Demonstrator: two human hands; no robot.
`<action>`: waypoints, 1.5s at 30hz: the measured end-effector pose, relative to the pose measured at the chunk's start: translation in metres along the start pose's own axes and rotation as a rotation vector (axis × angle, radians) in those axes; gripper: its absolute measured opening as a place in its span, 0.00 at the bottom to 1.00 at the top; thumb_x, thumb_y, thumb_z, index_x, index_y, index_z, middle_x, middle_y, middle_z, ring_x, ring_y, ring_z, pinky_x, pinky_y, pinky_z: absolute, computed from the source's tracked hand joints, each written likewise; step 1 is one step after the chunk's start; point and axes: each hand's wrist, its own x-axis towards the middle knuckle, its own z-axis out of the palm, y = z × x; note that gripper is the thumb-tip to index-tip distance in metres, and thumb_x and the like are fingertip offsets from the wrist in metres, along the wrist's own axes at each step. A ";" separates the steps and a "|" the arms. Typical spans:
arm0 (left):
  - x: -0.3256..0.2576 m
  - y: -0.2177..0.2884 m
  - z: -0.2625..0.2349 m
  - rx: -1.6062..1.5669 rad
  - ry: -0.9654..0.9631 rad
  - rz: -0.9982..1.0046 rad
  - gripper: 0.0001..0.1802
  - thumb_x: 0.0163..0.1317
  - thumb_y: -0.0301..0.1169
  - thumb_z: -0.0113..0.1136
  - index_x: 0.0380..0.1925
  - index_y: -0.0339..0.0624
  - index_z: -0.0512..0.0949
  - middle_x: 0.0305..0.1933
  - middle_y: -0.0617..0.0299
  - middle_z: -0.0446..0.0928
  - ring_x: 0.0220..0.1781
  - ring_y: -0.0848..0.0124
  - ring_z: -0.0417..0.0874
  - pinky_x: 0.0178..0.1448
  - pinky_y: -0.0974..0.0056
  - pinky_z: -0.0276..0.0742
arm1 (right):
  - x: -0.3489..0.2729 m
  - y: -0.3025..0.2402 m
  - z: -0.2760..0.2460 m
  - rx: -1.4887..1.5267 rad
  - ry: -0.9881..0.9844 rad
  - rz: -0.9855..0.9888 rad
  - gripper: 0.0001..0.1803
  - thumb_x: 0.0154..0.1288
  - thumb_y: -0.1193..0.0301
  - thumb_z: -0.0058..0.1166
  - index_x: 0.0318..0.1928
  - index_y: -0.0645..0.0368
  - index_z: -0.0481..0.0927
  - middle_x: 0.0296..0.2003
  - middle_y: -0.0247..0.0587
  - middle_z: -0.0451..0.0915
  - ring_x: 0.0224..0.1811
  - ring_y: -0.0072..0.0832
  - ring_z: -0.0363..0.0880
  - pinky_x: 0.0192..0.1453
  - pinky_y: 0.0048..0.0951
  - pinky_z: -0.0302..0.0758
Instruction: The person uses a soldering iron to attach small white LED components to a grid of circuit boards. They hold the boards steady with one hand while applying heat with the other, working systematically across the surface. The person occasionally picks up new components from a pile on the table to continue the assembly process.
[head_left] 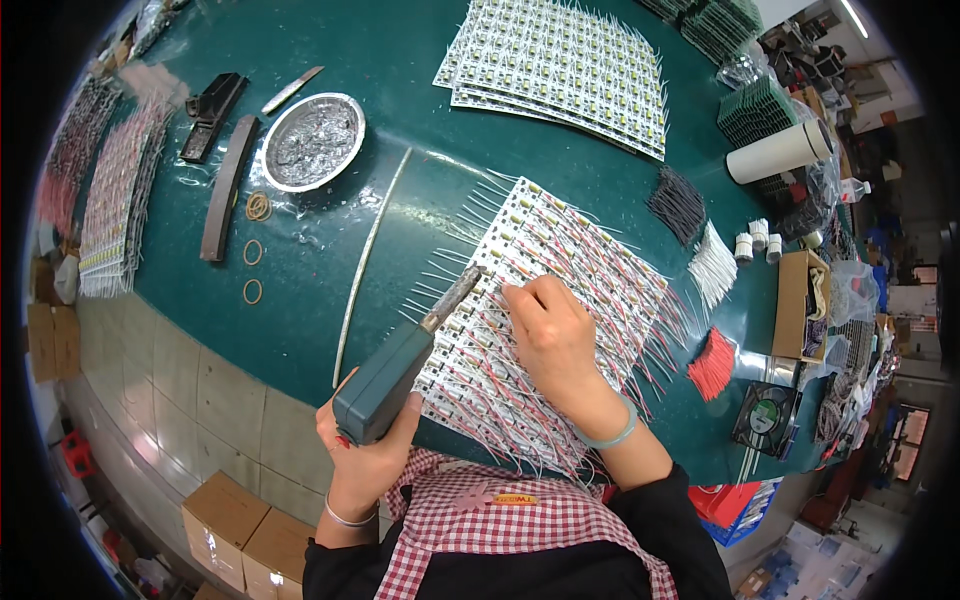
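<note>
My left hand [368, 455] is wrapped around the dark green body of a soldering gun [385, 385]. The gun's metal tip points up and right, reaching the left part of a white circuit board panel [530, 205]. Rows of small yellowish parts cover the panel, and many red and white wires stick out across it. Over its middle is my right hand [552, 335], fingers curled and pinched close to the gun's tip. Whatever lies between those fingertips is too small to make out.
More board panels [560, 75] are stacked at the back. A bowl of silvery metal [315, 142], a knife [292, 90] and rubber bands [258, 206] are left. Black [677, 205], white [712, 265] and red wire bundles [711, 365] and a small fan [768, 415] lie right.
</note>
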 end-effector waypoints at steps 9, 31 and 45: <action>-0.004 -0.001 -0.007 -0.040 0.066 -0.149 0.10 0.49 0.20 0.71 0.33 0.29 0.82 0.32 0.58 0.84 0.30 0.75 0.82 0.35 0.69 0.76 | 0.002 -0.028 -0.059 0.019 0.068 -0.020 0.12 0.49 0.82 0.61 0.37 0.59 0.82 0.28 0.37 0.75 0.30 0.33 0.77 0.30 0.33 0.73; -0.009 -0.011 -0.011 -0.017 -0.088 -0.011 0.09 0.51 0.18 0.68 0.33 0.29 0.80 0.29 0.59 0.79 0.26 0.75 0.78 0.30 0.69 0.72 | -0.011 -0.014 0.007 0.036 0.032 -0.025 0.09 0.55 0.80 0.59 0.38 0.60 0.81 0.29 0.38 0.75 0.31 0.34 0.77 0.31 0.34 0.74; -0.010 -0.010 -0.003 -0.036 -0.062 -0.039 0.07 0.51 0.17 0.67 0.32 0.30 0.80 0.28 0.60 0.77 0.27 0.76 0.77 0.31 0.69 0.71 | -0.010 -0.015 0.008 -0.005 -0.015 -0.037 0.11 0.55 0.79 0.58 0.40 0.61 0.82 0.31 0.36 0.74 0.34 0.33 0.76 0.32 0.33 0.73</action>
